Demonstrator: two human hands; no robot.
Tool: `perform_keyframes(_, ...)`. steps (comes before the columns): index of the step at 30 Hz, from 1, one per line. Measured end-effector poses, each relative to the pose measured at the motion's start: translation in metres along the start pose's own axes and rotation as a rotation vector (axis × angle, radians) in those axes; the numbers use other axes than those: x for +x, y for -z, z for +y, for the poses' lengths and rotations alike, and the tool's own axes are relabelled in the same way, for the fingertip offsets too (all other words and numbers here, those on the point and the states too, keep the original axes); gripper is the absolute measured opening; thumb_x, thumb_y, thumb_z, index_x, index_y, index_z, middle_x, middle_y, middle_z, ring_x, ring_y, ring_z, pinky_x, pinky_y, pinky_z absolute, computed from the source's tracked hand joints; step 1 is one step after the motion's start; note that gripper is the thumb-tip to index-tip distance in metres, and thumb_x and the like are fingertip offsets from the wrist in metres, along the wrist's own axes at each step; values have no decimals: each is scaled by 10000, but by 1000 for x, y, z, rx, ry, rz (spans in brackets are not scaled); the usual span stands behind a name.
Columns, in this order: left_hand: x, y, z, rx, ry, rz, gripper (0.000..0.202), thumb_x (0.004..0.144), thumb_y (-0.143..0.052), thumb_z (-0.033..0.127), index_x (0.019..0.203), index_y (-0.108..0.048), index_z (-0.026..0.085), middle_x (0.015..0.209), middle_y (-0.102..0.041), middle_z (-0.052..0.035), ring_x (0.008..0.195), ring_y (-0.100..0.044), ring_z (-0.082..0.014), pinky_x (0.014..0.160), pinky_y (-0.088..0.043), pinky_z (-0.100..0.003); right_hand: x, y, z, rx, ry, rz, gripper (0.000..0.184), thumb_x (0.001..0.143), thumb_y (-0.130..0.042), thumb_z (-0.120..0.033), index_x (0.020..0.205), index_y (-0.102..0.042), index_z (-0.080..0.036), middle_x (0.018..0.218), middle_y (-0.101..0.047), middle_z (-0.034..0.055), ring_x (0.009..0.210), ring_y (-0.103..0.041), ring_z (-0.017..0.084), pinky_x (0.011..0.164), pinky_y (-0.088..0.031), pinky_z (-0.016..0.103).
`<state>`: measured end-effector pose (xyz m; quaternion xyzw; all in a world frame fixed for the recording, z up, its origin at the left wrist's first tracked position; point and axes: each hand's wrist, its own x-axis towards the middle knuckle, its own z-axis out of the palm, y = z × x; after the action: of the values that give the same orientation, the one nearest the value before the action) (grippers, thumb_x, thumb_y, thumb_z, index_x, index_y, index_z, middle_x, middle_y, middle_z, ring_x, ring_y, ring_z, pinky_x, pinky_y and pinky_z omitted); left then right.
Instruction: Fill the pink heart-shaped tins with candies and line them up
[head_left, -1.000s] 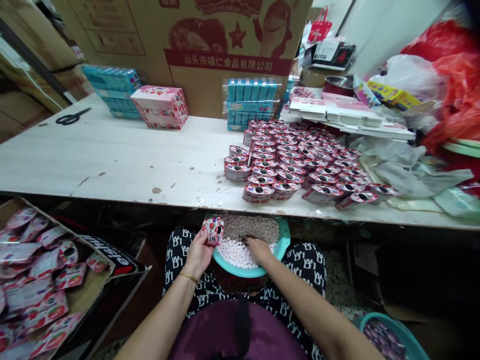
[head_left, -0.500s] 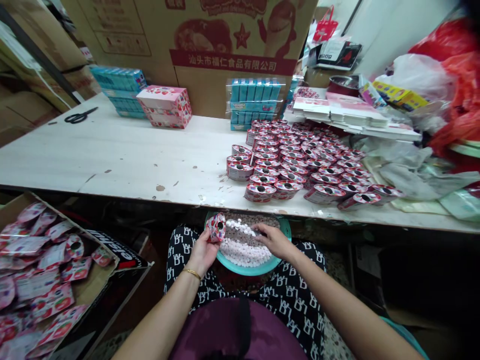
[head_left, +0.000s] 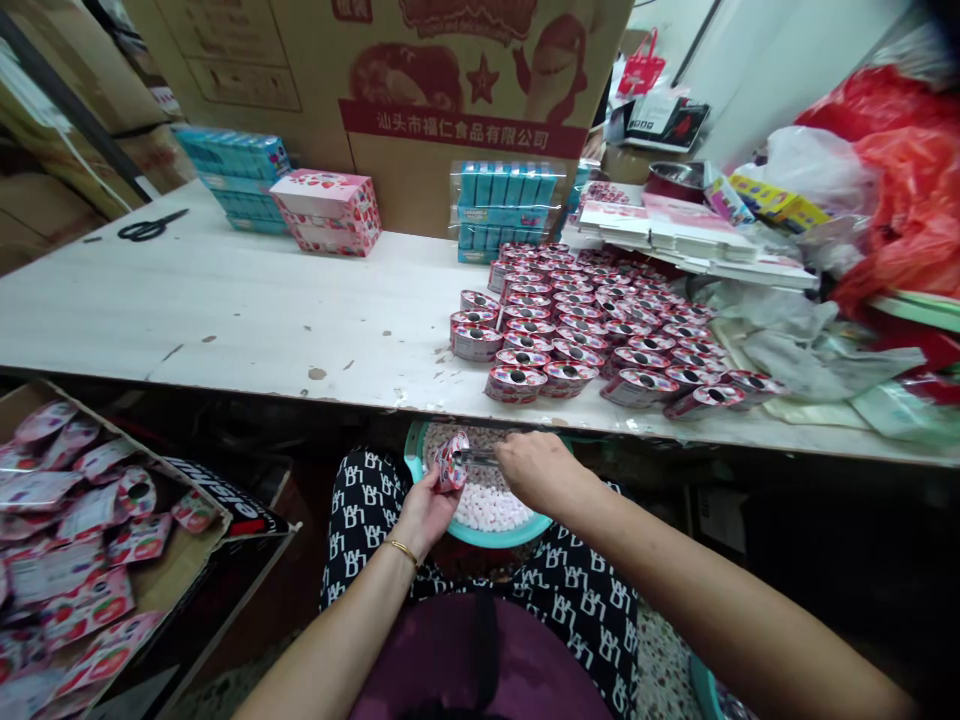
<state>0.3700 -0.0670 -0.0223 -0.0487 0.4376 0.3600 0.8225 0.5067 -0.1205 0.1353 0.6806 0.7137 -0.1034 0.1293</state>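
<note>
My left hand [head_left: 426, 515] is closed round a small red and pink strawberry-print packet [head_left: 451, 462], its round opening turned to the right. In my right hand [head_left: 538, 468] is a metal scoop [head_left: 478, 457], its end at the packet's opening. How far the scoop reaches inside, and what it carries, I cannot make out. Both hands are over a turquoise basin [head_left: 501, 541], held between my knees below the table's edge. Small white pellets [head_left: 491, 508] fill the basin, partly hidden by my hands.
Rows of similar packets [head_left: 574, 372] stand on the white table [head_left: 225, 310]. An open carton [head_left: 202, 553] of flat packets lies at the left. Behind are scissors [head_left: 146, 229], blue packs [head_left: 247, 180], a pink box [head_left: 330, 212], and a large cardboard box [head_left: 405, 190].
My right hand has turned over and brought the scoop, earlier heaped with white pellets over the basin, to the packet's opening. My left hand has moved slightly right with the packet.
</note>
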Motion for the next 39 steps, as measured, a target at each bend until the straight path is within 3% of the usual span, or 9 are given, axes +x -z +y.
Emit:
perform_keyframes(4,1,6,6,-55,23,-13,116,803,-458,130,826,-569,108,741,-631,-83,650,-615,-140,565,-535,-242,-11,-10,18,59,-78,3,253,814,-356,-208,935,-576,-175,873,-618,81,782,-588,180,669,-415,292)
perform_keyframes(9,1,5,6,-13,201,-75,158,802,-427,121,878,-558,75,790,-616,-129,632,-610,-141,471,-506,-193,-29,-48,43,153,-216,-50,283,820,-371,-294,1033,-550,-242,935,-629,47,841,-592,189,686,-415,295)
perform_keyframes(16,-29,-18,18,133,22,-113,143,784,-489,137,901,-571,132,754,-622,-69,580,-598,-121,449,-486,-180,-40,-87,51,272,-265,-66,287,820,-379,-307,1035,-559,-246,953,-638,50,888,-584,204,709,-414,297)
perform_keyframes(20,-39,-56,47,301,-190,-229,164,783,-513,186,915,-588,125,842,-632,-85,598,-594,-116,467,-489,-183,-41,-104,51,379,-267,-37,306,825,-371,-306,1059,-556,-235,992,-633,64,950,-565,198,783,-396,291)
perform_keyframes(24,-6,-111,76,372,-220,-183,234,824,-446,241,864,-590,60,728,-616,-109,561,-567,-117,454,-480,-194,-43,-117,45,446,-261,-45,329,818,-376,-311,1088,-547,-231,1046,-619,61,980,-553,206,810,-392,299)
perform_keyframes(30,30,-171,71,406,-195,-249,416,792,-430,447,914,-577,76,896,-604,-158,657,-598,-171,472,-481,-236,-33,-126,42,515,-227,-49,324,801,-391,-289,1071,-561,-232,1068,-615,50,1005,-542,191,830,-388,274)
perform_keyframes(34,8,-141,93,400,-384,-266,432,719,-555,440,1042,-531,155,1141,-511,-134,629,-608,-144,468,-461,-223,-17,-143,52,435,-186,-74,366,787,-379,-260,1100,-549,-173,1105,-592,95,1031,-528,203,874,-375,288)
perform_keyframes(36,-10,-95,133,499,-651,-203,379,717,-590,343,1058,-531,189,1147,-511,-100,585,-597,-111,472,-448,-206,-9,-163,61,350,-142,-104,380,757,-378,-189,1088,-558,-142,1098,-589,129,1016,-538,213,878,-376,291)
perform_keyframes(39,-51,2,213,650,-1002,218,278,722,-575,218,998,-552,185,1004,-573,-60,585,-577,-87,517,-438,-181,7,-202,74,224,-68,-140,430,695,-347,-72,1054,-580,-113,1055,-592,184,960,-567,224,866,-384,301)
